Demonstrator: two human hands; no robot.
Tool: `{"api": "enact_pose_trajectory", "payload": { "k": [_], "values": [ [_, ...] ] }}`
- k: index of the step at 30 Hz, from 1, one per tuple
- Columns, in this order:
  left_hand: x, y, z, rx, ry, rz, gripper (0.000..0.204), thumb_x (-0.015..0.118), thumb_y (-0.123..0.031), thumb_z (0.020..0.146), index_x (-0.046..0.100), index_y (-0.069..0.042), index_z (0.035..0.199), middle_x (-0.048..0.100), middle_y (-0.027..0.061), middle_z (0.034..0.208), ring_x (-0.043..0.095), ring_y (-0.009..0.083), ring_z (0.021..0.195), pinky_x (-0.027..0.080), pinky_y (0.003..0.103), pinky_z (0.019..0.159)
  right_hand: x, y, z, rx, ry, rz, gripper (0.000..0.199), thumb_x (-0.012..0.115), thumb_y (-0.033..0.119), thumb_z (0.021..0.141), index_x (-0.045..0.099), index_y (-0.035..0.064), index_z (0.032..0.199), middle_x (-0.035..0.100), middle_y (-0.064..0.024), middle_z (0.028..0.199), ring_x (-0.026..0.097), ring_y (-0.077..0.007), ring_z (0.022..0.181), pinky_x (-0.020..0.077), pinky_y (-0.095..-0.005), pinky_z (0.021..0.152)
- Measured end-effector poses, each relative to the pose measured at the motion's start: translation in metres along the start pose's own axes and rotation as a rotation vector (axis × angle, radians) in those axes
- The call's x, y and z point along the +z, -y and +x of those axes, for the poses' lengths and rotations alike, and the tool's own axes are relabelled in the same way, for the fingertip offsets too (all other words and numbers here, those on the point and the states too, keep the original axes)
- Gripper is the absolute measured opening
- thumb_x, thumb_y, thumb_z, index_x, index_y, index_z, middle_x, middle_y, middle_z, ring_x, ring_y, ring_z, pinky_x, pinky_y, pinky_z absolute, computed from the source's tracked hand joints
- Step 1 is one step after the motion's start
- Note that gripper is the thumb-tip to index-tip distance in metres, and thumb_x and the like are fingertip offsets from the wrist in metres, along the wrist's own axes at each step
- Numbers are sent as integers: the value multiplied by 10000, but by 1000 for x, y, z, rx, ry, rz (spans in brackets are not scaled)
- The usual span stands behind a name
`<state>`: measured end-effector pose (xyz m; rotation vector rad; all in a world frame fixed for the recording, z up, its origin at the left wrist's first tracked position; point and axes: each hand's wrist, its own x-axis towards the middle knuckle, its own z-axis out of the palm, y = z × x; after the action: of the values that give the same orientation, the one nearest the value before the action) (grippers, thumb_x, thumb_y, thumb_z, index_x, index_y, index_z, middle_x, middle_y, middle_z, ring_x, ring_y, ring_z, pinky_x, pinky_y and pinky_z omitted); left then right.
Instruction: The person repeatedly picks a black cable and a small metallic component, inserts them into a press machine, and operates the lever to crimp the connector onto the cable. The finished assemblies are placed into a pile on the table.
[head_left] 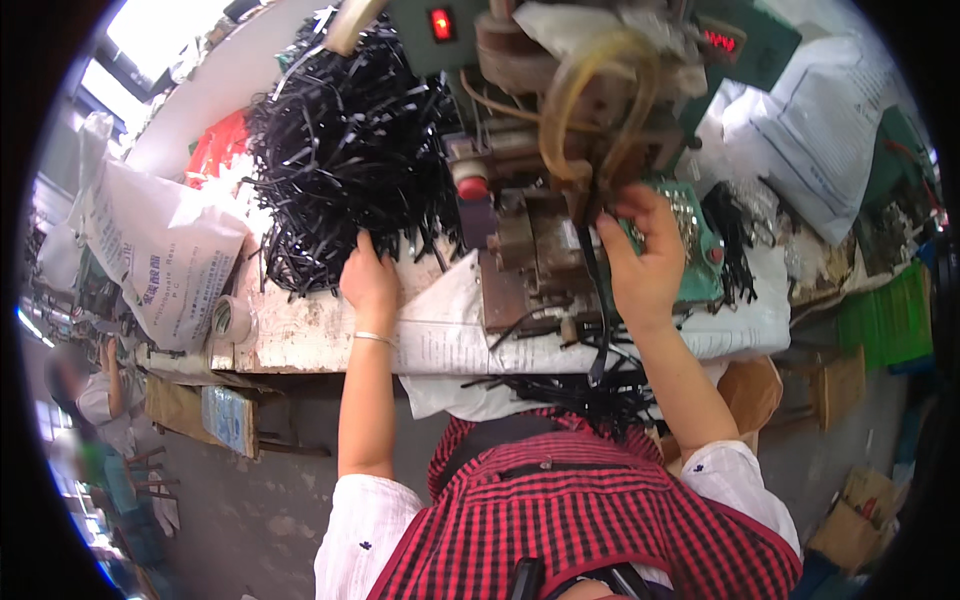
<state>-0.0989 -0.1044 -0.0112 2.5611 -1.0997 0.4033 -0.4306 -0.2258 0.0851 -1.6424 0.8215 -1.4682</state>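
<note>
A large heap of thin, glossy black straps (345, 150) lies on the worktop to the left of a bench machine (535, 245). At the heap's near edge is my left hand (370, 280), its fingers curled among the straps; what they grip is hidden. My right hand (645, 255) is at the machine's working head, thumb and fingers closed on the upper part of a black strap (600, 300). That strap hangs down past the worktop's front edge. Beside my right hand, a green tray (703, 285) holds small shiny metal pieces (682, 215).
A red push button (472, 187) sits on the machine's left side, below yellowish tubing (555, 110). More black straps (590, 395) lie over my lap. White sacks (170, 250) and a tape roll (232, 318) are at left. Another white sack (820, 130) and a green crate (885, 320) stand right.
</note>
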Motion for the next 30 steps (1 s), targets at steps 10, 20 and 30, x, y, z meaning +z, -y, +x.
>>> {"api": "enact_pose_trajectory", "payload": {
  "k": [10, 20, 30],
  "values": [
    [-59, -3, -33, -213, 606, -1229, 289, 536, -131, 1064, 683, -21, 1287, 774, 84, 1114, 711, 111, 889, 556, 241, 703, 8, 29, 0, 234, 105, 345, 512, 714, -31, 901, 516, -36, 1374, 714, -111, 1162, 652, -148, 1091, 492, -282, 986],
    [-164, -129, -73, 850, -402, -768, 312, 838, -30, 810, 759, 2, 1110, 736, 102, 974, 626, 177, 680, 513, 289, 660, -55, 28, 0, 80, 267, -88, 582, 590, -61, 859, 565, 6, 1436, 656, -156, 1399, 637, -270, 1297, 458, -379, 1118],
    [-134, -182, -79, 1113, -288, -863, 323, 867, -125, 782, 755, -34, 1071, 766, 125, 1090, 681, 182, 684, 519, 281, 594, -117, -46, 1, 57, 47, -425, 296, 592, -2, 941, 704, 28, 1213, 756, -112, 1075, 722, -213, 992, 543, -334, 894]
  ]
}}
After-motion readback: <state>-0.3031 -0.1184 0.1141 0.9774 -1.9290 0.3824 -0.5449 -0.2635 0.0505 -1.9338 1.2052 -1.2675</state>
